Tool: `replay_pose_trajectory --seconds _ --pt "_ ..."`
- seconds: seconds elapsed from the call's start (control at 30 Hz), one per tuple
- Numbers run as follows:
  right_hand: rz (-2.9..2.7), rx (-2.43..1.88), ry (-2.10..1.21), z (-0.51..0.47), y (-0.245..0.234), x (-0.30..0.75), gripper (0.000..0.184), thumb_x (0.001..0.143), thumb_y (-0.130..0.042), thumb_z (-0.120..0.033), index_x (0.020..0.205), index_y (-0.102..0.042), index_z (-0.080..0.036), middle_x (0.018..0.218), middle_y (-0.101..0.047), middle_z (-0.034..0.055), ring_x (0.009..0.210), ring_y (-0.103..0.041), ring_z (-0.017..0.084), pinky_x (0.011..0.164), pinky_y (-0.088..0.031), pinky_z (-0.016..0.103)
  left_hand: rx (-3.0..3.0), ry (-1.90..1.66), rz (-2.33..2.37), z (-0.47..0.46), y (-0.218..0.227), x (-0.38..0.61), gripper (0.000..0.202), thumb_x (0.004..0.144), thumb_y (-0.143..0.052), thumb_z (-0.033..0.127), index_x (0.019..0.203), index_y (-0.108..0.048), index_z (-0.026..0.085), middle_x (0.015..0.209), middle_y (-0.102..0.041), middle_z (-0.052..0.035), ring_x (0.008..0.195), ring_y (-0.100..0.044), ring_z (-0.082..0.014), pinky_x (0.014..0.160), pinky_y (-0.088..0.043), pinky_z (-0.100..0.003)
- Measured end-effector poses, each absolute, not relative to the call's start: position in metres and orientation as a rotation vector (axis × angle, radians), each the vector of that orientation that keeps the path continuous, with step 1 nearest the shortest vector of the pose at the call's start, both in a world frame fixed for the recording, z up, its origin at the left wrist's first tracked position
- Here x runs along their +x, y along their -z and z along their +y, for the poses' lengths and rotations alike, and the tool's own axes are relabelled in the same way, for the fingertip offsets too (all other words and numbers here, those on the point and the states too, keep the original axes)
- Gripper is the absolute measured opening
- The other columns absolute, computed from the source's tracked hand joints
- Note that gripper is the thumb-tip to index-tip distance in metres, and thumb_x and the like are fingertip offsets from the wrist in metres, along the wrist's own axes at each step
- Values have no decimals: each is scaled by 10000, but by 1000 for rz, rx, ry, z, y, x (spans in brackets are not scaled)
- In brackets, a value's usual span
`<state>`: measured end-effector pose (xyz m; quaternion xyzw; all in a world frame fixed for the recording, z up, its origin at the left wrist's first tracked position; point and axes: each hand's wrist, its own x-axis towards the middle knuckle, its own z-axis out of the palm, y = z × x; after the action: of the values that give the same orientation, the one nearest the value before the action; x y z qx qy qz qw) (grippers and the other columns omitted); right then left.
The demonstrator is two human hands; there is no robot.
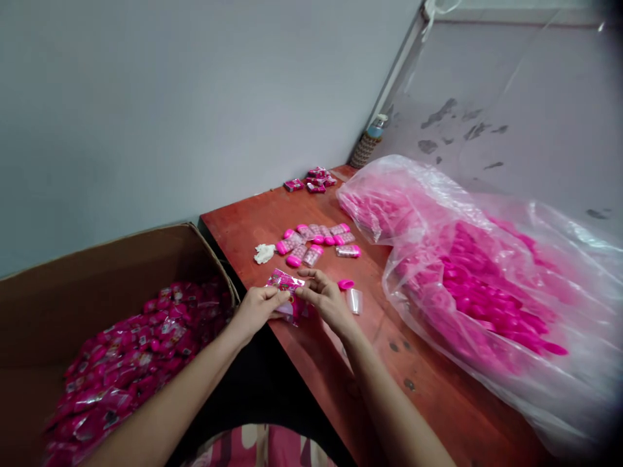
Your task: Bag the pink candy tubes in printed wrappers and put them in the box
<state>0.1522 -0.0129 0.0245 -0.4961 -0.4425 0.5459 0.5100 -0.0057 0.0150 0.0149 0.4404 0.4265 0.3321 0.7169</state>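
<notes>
Over the table's near edge, a pink printed plastic packet (287, 285) is held between my two hands. My left hand (260, 305) pinches its left side with thumb and fingers. On the other side, my right hand (326, 298) grips the packet's edge, thumb against it. Just right of that hand lie a loose pink cap (346, 284) and a small clear container (355, 301). Beyond the hands sits a cluster of several clear containers with pink caps (313, 255), filled with small pale pieces. A crumpled white scrap (264, 253) rests left of them.
A large clear plastic bag (403, 259) full of pink caps (487, 305) covers the right of the red table (243, 220). At left stands a cardboard box (97, 266) with many pink packets (141, 350). Several small packets (318, 178) and a bottle (367, 143) are at the back.
</notes>
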Motion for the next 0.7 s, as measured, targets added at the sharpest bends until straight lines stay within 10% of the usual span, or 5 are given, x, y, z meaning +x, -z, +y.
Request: replay_pose_trajectory --seconds 0.27,0.53,0.7 --pt "-1468 -1943 -565 2 -35 214 218 809 -488 -359 932 -597 -217 841 -659 12 751 -605 155 674 -436 243 837 -692 1032 6 -12 -2 274 565 -756 340 576 -654 86 567 -618 -35 548 -591 -115 590 -512 -229" --pt "-1176 -2585 -234 68 -38 264 650 774 -430 -592 1098 -463 -30 992 -590 304 990 -551 400 783 -399 499 471 -825 992 5 -18 11 175 628 -733 226 643 -633 83 589 -629 -41 503 -583 -102 496 -516 -198" --pt "-1303 -2644 -217 78 -26 266 539 750 -562 -442 1127 -426 -82 1093 -565 243 997 -558 371 768 -419 448 314 -891 958 8 -21 3 53 736 -626 124 715 -631 75 648 -659 -67 562 -628 -132 571 -558 -254"
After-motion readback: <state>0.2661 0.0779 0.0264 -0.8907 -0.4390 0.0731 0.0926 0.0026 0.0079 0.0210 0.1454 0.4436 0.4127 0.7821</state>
